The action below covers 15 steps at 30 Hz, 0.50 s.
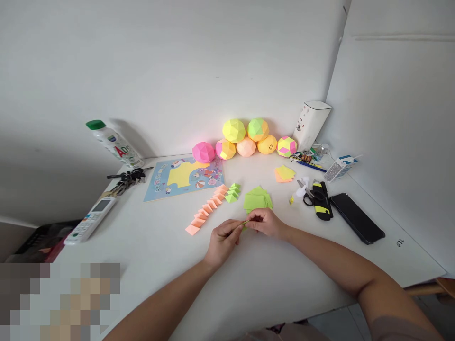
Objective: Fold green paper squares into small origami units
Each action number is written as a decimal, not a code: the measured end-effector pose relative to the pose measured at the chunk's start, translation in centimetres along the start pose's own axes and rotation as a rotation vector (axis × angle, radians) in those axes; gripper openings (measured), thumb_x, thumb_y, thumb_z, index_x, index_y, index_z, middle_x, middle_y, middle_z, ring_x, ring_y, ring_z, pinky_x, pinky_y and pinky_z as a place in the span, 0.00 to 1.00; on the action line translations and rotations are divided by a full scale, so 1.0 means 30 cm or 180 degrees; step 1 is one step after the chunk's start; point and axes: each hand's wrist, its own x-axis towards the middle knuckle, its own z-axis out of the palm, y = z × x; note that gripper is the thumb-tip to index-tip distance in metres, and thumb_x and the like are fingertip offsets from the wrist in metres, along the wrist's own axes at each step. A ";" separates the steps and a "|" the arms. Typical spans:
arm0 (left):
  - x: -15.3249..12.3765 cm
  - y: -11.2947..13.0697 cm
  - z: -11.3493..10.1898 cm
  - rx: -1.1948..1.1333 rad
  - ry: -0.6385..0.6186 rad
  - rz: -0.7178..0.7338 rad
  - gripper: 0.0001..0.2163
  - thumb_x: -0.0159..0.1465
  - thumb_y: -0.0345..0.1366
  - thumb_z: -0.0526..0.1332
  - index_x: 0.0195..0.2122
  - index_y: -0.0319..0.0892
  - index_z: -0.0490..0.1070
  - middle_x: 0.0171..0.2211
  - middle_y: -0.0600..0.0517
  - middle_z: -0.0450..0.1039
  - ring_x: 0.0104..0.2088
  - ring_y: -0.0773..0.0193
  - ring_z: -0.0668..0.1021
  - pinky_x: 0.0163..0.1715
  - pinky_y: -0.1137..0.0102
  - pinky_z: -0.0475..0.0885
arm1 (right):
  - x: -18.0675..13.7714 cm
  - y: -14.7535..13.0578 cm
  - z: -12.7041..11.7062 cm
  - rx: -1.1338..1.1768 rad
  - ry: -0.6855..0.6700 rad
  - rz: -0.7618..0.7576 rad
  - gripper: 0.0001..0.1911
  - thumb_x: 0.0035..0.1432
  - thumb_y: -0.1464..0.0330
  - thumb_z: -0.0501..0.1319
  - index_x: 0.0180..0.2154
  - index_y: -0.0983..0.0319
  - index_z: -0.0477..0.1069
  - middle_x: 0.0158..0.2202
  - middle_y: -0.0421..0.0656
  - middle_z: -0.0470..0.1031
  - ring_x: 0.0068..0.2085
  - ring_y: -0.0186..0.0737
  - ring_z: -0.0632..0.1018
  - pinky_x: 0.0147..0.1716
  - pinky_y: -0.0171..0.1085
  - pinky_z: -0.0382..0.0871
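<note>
The left hand (223, 241) and right hand (267, 223) are pinching a green slip (245, 222) between fingertips; green sheets (256, 200) are lying on the far side.

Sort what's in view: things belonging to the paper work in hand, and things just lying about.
Likely part of the work:
- green paper held in both hands
- green sheets
- folded peach pieces
- folded green pieces

Apparently just lying about:
- remote control
- keys
- black phone
- green-capped bottle

Head-worn view, forward and down
Above the white table (149, 251), near side, fairly close — facing the wall (159, 71) beyond.
</note>
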 end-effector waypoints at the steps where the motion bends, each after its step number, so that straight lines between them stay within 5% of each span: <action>1: -0.001 0.000 0.000 0.0008 0.0001 -0.0005 0.09 0.59 0.39 0.61 0.37 0.45 0.79 0.27 0.51 0.73 0.21 0.69 0.70 0.25 0.72 0.67 | 0.000 0.003 -0.001 -0.0023 -0.0015 -0.0013 0.15 0.49 0.58 0.65 0.29 0.65 0.72 0.21 0.37 0.68 0.21 0.30 0.67 0.21 0.32 0.63; 15: 0.000 0.009 -0.001 0.0170 0.0011 0.0152 0.10 0.61 0.39 0.59 0.37 0.44 0.79 0.24 0.52 0.69 0.22 0.68 0.69 0.25 0.72 0.67 | 0.002 0.033 -0.004 -0.0052 0.0042 -0.0074 0.16 0.50 0.59 0.65 0.35 0.65 0.74 0.24 0.39 0.70 0.22 0.31 0.68 0.20 0.33 0.65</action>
